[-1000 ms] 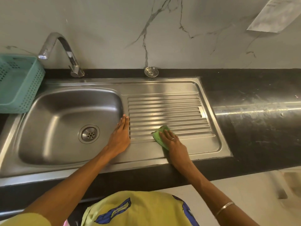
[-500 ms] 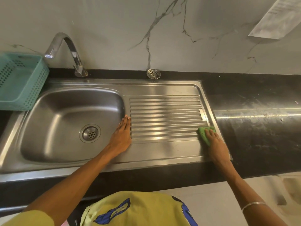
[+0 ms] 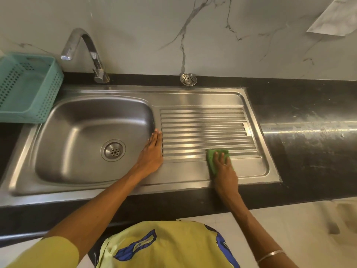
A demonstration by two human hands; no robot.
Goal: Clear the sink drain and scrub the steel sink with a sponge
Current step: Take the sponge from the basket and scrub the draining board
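The steel sink (image 3: pixel 193 99) has a bowl on the left with a round drain (image 3: pixel 113 150) and a ribbed drainboard (image 3: pixel 202 128) on the right. My right hand (image 3: pixel 225 169) presses a green sponge (image 3: pixel 211 158) flat on the near edge of the ribs. My left hand (image 3: pixel 151 151) rests flat, fingers together, on the strip between bowl and drainboard, holding nothing. A loose steel strainer (image 3: pixel 188 79) lies on the black counter behind the sink.
A curved steel tap (image 3: pixel 87 53) stands behind the bowl. A teal plastic basket (image 3: pixel 27 88) sits at the far left. Black counter (image 3: pixel 309 136) extends to the right. Marble wall behind, with a paper (image 3: pixel 336 16) at the top right.
My right hand slid the sponge from the middle of the drainboard out to its right edge, then back left toward the middle. My left hand stayed in place.
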